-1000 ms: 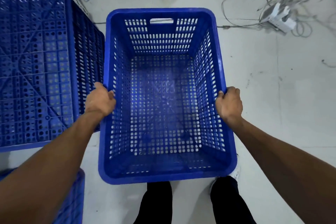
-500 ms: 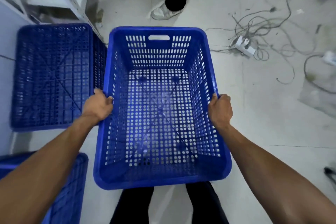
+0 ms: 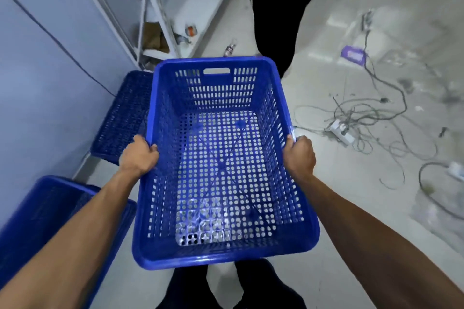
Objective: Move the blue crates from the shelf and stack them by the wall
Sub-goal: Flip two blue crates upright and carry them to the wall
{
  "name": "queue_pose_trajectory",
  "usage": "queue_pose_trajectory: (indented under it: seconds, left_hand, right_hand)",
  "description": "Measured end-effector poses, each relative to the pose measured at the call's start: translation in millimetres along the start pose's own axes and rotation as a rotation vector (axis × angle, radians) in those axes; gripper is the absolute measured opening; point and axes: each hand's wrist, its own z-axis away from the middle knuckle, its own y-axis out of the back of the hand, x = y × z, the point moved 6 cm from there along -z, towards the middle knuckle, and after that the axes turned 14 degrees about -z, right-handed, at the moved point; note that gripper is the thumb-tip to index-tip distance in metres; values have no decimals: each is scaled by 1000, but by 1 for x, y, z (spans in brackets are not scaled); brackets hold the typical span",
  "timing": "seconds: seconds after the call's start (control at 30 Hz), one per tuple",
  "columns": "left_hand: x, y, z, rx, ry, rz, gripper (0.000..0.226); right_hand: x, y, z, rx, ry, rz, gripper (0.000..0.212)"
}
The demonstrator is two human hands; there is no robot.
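Note:
I hold an empty blue perforated crate (image 3: 221, 98) in front of me, above the floor. My left hand (image 3: 138, 154) grips its left rim and my right hand (image 3: 300, 154) grips its right rim. A second blue crate (image 3: 120, 120) lies on the floor against the pale wall (image 3: 37, 78), just left of the held one. A third blue crate (image 3: 42, 211) shows at the lower left, partly hidden by my left forearm.
A white metal shelf frame (image 3: 155, 15) stands ahead by the wall. Another person's dark-trousered legs (image 3: 273, 22) stand just beyond the crate. Tangled cables and a power strip (image 3: 341, 130) lie on the floor to the right. A small bottle (image 3: 229, 49) lies near the shelf.
The view has tilted up and the crate has been carried forward along the wall. The shelf frame and the other person's legs have come into view. Both hands keep their grip.

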Motion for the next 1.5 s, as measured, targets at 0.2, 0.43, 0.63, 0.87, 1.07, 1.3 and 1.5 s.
queue_pose_trajectory:
  seconds: [0.2, 0.43, 0.63, 0.87, 1.07, 1.3, 1.5]
  left_hand:
    - [-79, 27, 79, 42, 215, 82, 39]
    - [-206, 22, 150, 48, 449, 241, 35]
    - [-323, 11, 206, 75, 601, 342, 34]
    - [-458, -14, 267, 101, 764, 409, 35]
    - [-543, -44, 315, 73, 906, 432, 40]
    - [-586, -66, 355, 33, 1033, 444, 42]
    - [-600, -88, 361, -40, 1148, 540, 43]
  right_hand:
    - [-82, -12, 24, -138, 225, 45, 44]
    - [-182, -72, 91, -271, 463, 64, 46]
    - [-248, -142, 184, -398, 601, 83, 45]
    - [-301, -224, 308, -526, 699, 76, 44]
    - [-326, -278, 398, -643, 763, 115, 43]
    - [-354, -338, 464, -749, 899, 159, 43]
    - [-383, -406, 494, -846, 989, 227, 45]
